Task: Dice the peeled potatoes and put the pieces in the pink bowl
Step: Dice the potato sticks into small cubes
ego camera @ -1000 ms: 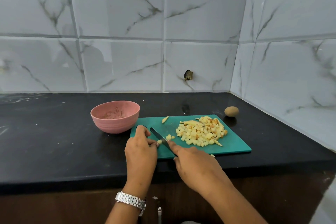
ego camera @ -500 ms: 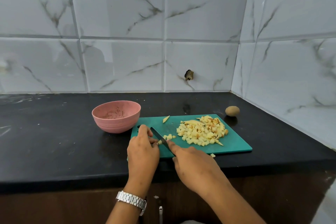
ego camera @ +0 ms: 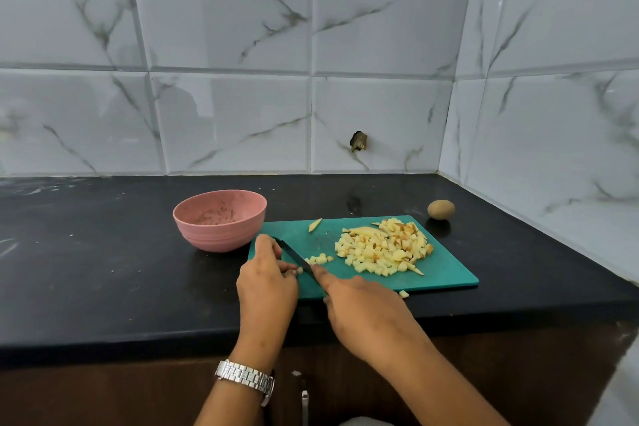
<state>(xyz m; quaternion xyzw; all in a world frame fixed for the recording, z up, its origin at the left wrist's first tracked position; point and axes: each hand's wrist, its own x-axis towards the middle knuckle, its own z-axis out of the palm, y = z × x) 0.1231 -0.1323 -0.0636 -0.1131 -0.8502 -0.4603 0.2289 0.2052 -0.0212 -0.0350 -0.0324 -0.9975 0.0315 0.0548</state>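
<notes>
Two bare hands reach over the front of a black counter [ego camera: 103,270] to the near-left corner of a teal board [ego camera: 446,273], with a silver watch [ego camera: 245,378] on the left wrist. The left hand [ego camera: 268,282], fingers curled, pinches a small potato bit [ego camera: 299,270] down on that corner of the board. The right hand [ego camera: 363,311] is wrapped round the handle of a dark knife [ego camera: 294,254], forefinger laid along the blade's back; the handle itself is hidden under the hand. The blade slants across the board's left end, its edge down beside the pinched bit and its tip near the board's far-left corner. One stray cube [ego camera: 403,294] lies on the counter just off the board's near edge. A few cut cubes [ego camera: 320,259] sit on the board just right of the blade. A large pile [ego camera: 383,249] of diced potato covers much of the board's right half. A lone sliver [ego camera: 315,224] lies near the board's far edge. The pink bowl [ego camera: 220,224] stands on the counter just off the board's far-left corner, brownish smears inside it. A small brown potato [ego camera: 441,209] rests just beyond the board's far-right corner. Marbled white tiles [ego camera: 224,114] rise behind the board, with a dark hole [ego camera: 359,141] in one of them.
</notes>
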